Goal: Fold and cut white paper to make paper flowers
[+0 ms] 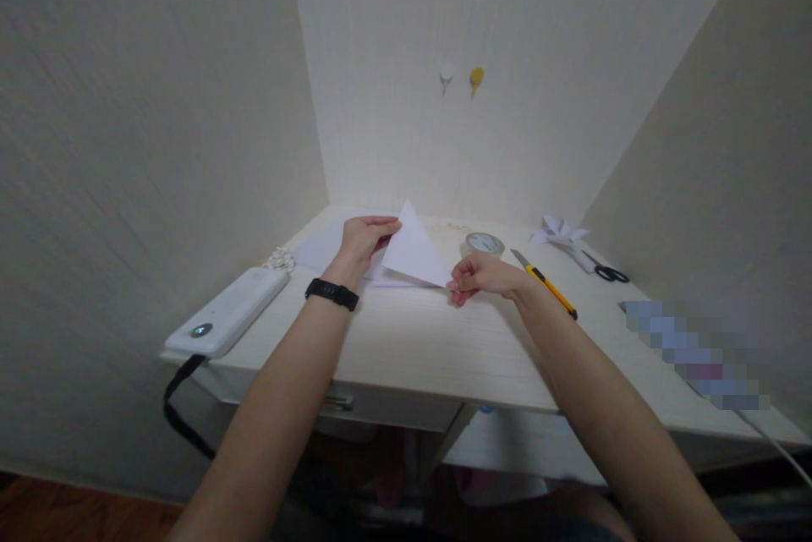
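Observation:
A white sheet of paper (414,250), folded into a triangle, is held up above the desk between my hands. My left hand (366,239), with a black watch on its wrist, pinches the paper's left side between thumb and fingers. At the lower right corner, my right hand (473,276) grips the tip with its fingertips. Behind and under the left hand, more white paper (323,250) lies flat on the desk. A roll of clear tape (485,243) lies just beyond the right hand.
A yellow utility knife (551,288) with its blade out lies beside my right forearm. Farther right are a paper pinwheel (559,233), black-handled scissors (610,273) and a blurred-out flat object (691,356). A white power bank (229,314) sits at the desk's left edge. Walls enclose the desk (406,347).

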`<state>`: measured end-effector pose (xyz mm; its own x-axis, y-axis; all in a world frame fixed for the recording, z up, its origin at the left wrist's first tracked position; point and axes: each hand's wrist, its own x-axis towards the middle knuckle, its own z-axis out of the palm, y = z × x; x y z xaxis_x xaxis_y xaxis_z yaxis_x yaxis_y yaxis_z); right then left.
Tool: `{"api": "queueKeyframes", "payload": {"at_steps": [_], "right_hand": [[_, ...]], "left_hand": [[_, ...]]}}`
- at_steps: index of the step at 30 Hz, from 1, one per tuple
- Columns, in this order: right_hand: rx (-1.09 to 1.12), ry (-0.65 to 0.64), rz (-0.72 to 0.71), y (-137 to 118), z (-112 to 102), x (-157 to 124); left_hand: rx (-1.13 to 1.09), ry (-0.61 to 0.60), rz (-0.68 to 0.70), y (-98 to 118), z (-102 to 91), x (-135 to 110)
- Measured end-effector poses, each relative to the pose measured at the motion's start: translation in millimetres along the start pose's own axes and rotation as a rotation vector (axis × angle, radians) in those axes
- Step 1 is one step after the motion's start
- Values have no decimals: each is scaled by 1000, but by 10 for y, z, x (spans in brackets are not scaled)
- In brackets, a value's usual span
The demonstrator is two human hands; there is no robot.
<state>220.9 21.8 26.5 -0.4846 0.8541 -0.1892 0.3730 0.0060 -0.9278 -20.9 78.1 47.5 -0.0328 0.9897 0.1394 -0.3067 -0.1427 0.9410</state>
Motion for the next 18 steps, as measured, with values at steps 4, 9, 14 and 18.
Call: {"api": "queueKeyframes", "payload": {"at_steps": [4,9,14,18], "right_hand": [[-49,5,35,6,-13,5],[-34,-50,-43,11,-51,-12],[-68,-121,83,37,-219,-111],[-12,200,-3,27,-247,-103]], "left_hand": [[-3,8,23,4,-41,26],[-3,29,18,14,-82,38],[-16,58,25,23,-86,36],[-15,41,9,-7,-56,33]]}}
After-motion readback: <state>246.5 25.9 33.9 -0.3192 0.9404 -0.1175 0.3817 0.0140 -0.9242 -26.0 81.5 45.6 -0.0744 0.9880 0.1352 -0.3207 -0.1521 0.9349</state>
